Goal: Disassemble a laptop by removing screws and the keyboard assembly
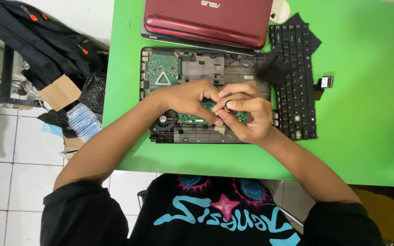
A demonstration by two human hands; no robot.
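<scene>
An opened laptop base (192, 68) is shown lying on a green surface (365, 114), with its keyboard (295, 82) already lifted off and laid just to the right, a ribbon cable (324, 82) trailing from its far edge. The red lid (206, 20) is seen folded back beyond the base, and a small white round object (280, 10) rests near its right corner. The green circuit board (163, 70) is exposed at the upper left of the base, and the fan (164, 120) at the lower left remains seated in place. A dark square piece (273, 70) is seen at the right end of the base, partly over the keyboard. The left hand (185, 98) is curled over the middle of the board, fingertips pressed down; whether anything is gripped cannot be told. The right hand (247, 116) is closed about a small round dark part (229, 105), pinched between thumb and fingers just above the board. The disassembly is judged to be partly done: the cover parts are off, while the board and fan are still mounted. A black bag (37, 41) and a stack of clear cases (83, 120) lie off the surface at the left
</scene>
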